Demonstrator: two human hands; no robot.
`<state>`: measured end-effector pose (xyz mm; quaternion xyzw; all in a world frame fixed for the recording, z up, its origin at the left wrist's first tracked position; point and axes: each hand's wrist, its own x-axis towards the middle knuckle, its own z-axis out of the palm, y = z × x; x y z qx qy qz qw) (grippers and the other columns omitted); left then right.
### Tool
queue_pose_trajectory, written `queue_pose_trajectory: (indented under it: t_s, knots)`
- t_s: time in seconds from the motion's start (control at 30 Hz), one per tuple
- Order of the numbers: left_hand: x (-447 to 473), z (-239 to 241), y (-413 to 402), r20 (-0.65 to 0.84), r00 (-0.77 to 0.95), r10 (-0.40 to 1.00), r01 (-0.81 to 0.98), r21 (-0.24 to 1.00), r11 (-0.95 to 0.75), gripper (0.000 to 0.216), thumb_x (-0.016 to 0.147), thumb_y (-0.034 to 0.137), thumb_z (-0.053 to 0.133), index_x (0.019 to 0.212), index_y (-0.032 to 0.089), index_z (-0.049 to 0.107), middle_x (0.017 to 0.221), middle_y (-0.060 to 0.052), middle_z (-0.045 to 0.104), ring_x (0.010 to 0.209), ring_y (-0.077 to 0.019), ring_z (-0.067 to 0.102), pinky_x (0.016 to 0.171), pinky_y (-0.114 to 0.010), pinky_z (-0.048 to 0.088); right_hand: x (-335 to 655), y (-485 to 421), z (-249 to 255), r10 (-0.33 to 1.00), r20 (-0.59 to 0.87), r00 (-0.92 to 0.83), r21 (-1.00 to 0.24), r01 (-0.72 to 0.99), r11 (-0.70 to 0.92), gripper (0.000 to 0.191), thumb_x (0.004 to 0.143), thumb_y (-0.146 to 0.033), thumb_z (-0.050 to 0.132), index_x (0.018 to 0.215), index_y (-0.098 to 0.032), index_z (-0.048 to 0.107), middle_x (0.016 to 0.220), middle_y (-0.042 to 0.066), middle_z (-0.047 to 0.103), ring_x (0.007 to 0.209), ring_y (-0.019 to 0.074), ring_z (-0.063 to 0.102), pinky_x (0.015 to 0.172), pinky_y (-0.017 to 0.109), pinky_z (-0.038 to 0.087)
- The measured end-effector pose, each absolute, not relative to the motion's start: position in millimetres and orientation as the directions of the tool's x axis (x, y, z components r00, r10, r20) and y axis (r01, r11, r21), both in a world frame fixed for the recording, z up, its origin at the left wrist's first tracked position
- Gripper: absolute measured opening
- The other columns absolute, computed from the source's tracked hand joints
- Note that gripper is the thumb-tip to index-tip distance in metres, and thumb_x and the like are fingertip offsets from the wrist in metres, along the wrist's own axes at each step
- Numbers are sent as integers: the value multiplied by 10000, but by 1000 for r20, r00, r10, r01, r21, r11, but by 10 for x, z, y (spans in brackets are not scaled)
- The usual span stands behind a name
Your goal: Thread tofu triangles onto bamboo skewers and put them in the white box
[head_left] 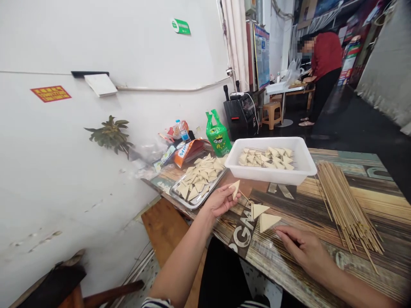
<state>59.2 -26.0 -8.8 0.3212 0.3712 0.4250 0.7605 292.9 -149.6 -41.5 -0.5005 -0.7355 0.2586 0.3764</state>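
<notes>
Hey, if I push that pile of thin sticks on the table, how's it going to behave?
The pile of sticks would probably fan out, since no band shows around it and some ends already stray. Each stick looks thin and straight, so likely light and fairly stiff. A few might roll on the flat tabletop.

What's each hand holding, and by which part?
Left hand: a pale food triangle, by one side. Right hand: a skewer, just behind its two threaded triangles.
</notes>
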Motion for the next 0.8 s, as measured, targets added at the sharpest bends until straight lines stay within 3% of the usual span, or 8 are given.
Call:
queue_pose_trajectory:
  t_s: [0.1, 0.33, 0.8]
  knots:
    - [617, -80, -241, -314, 331, 890, -407, 803, 435, 296, 737, 136, 616, 1028, 118, 561, 868, -85, 641, 607, -73, 593, 479, -132, 465, 2935, -1498, -424, 930, 295, -218, -755, 543, 367, 255, 847, -291, 443, 910, -209, 675, 864, 28, 714, 770, 171, 661, 704, 246, 508]
    - [645, -124, -207, -379, 311, 872, -453, 747, 487, 123, 776, 155, 573, 856, 71, 610, 869, -97, 642, 496, -18, 503, 355, -78, 374, 2940, -1487, -456, 929, 290, -228, -753, 545, 369, 253, 848, -292, 441, 912, -210, 671, 857, 17, 712, 761, 165, 659, 697, 240, 505]
    - [686, -115, -202, -387, 345, 855, -501, 694, 517, 114, 790, 172, 562, 842, 74, 594, 824, -87, 648, 445, 3, 467, 344, -65, 344, 2944, -1480, -466, 931, 290, -221, -747, 556, 364, 258, 847, -299, 440, 913, -213, 675, 881, 27, 712, 785, 175, 659, 713, 257, 513]
